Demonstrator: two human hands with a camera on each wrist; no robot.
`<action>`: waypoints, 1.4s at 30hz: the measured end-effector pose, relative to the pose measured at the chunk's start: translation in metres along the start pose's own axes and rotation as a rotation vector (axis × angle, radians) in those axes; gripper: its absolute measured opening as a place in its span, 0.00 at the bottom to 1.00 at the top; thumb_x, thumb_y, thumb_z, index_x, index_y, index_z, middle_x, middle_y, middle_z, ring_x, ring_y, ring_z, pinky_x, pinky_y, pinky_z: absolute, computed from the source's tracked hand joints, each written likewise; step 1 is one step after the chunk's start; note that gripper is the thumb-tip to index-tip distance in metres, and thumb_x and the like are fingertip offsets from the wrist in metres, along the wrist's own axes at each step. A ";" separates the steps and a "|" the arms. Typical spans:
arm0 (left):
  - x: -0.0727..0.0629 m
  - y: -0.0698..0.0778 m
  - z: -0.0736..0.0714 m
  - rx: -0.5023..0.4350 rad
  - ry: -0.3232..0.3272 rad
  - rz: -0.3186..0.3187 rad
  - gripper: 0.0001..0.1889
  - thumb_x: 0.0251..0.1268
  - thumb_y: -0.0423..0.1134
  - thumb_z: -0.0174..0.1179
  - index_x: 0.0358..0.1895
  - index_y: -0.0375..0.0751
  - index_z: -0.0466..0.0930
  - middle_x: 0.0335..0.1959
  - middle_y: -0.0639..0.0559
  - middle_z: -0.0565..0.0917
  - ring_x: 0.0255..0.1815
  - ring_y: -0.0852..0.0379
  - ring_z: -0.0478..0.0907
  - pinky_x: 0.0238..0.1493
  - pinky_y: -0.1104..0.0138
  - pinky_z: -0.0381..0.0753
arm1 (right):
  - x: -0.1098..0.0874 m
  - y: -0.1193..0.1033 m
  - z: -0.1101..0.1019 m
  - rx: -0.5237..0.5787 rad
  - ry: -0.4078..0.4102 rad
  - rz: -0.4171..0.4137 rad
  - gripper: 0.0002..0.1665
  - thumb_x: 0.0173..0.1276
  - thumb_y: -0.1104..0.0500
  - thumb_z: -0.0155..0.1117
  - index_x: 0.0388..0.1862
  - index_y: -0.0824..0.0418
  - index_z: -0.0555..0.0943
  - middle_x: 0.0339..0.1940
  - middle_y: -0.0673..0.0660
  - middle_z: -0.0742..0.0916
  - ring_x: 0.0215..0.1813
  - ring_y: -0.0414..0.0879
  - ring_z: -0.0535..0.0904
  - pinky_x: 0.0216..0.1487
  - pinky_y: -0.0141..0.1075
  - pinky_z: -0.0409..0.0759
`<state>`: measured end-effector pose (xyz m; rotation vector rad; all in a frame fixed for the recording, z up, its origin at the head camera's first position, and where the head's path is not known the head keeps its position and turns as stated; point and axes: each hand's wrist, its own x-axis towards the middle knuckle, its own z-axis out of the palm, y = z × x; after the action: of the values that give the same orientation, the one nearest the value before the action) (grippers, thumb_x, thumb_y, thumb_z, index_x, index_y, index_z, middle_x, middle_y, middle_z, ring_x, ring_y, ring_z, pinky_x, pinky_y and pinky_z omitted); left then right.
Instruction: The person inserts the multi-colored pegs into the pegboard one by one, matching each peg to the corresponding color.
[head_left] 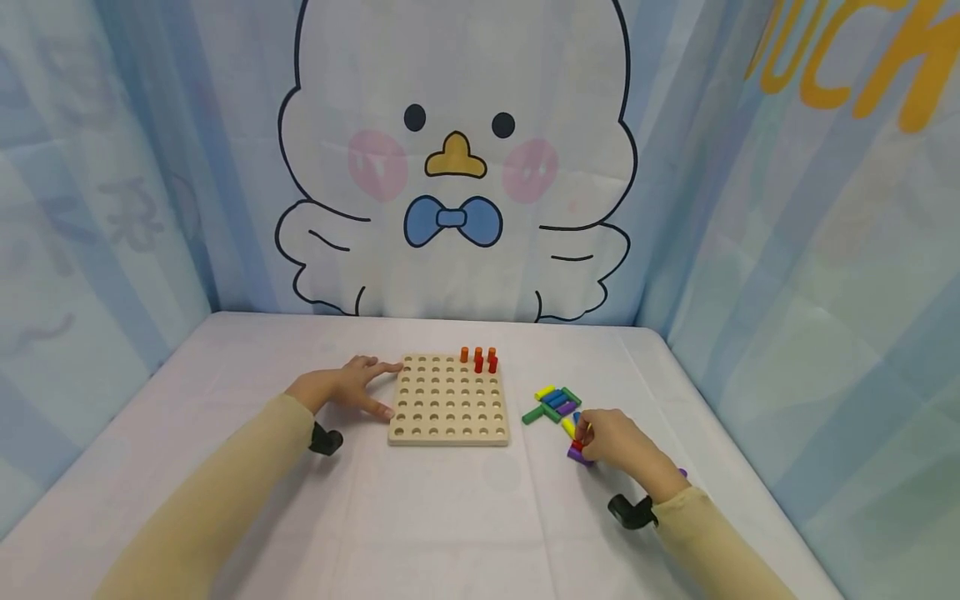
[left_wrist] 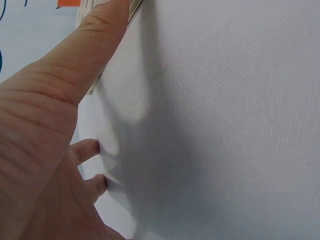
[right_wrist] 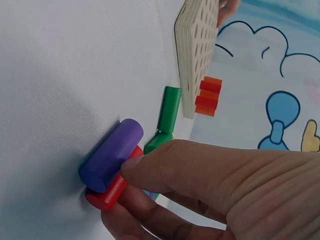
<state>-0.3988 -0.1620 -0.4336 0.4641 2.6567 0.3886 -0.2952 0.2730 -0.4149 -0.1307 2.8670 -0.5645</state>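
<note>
A square wooden pegboard (head_left: pixel 448 442) with rows of holes lies on the table. Three orange pegs (head_left: pixel 478 353) stand in its back row at the right, with two red pegs (head_left: pixel 492 365) in the row before them. My left hand (head_left: pixel 351 387) has its fingers spread, its thumb and a fingertip touching the board's left edge. To the right of the board, my right hand (head_left: pixel 618 442) pinches a red peg (right_wrist: pixel 106 198) between thumb and fingers. Against that peg lies a purple peg (right_wrist: pixel 111 156); part of the red one is hidden behind it and the thumb.
Loose green (head_left: pixel 533 414), yellow (head_left: pixel 545 392), blue and purple pegs lie in a cluster between the board and my right hand. Another purple piece (head_left: pixel 682 472) shows partly behind the right wrist. A white cloth covers the table (head_left: pixel 442 525); printed curtains (head_left: pixel 457 275) hang behind and at the sides.
</note>
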 end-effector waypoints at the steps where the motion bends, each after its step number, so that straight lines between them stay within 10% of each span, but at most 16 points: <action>1: 0.000 -0.001 0.000 0.000 0.001 0.000 0.56 0.57 0.70 0.69 0.84 0.57 0.51 0.83 0.30 0.47 0.83 0.26 0.41 0.73 0.25 0.49 | 0.000 0.000 0.000 -0.002 -0.002 -0.002 0.11 0.59 0.71 0.71 0.38 0.61 0.81 0.33 0.54 0.83 0.34 0.48 0.76 0.34 0.37 0.79; 42: 0.004 -0.003 0.002 -0.013 0.000 -0.014 0.57 0.55 0.72 0.69 0.84 0.60 0.50 0.84 0.32 0.47 0.84 0.27 0.41 0.73 0.25 0.50 | 0.043 -0.040 -0.006 0.031 0.046 -0.064 0.15 0.64 0.67 0.71 0.48 0.59 0.81 0.38 0.56 0.84 0.36 0.48 0.78 0.32 0.34 0.78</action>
<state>-0.4017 -0.1630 -0.4381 0.4418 2.6547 0.4017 -0.3369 0.2333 -0.4024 -0.2083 2.9060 -0.6323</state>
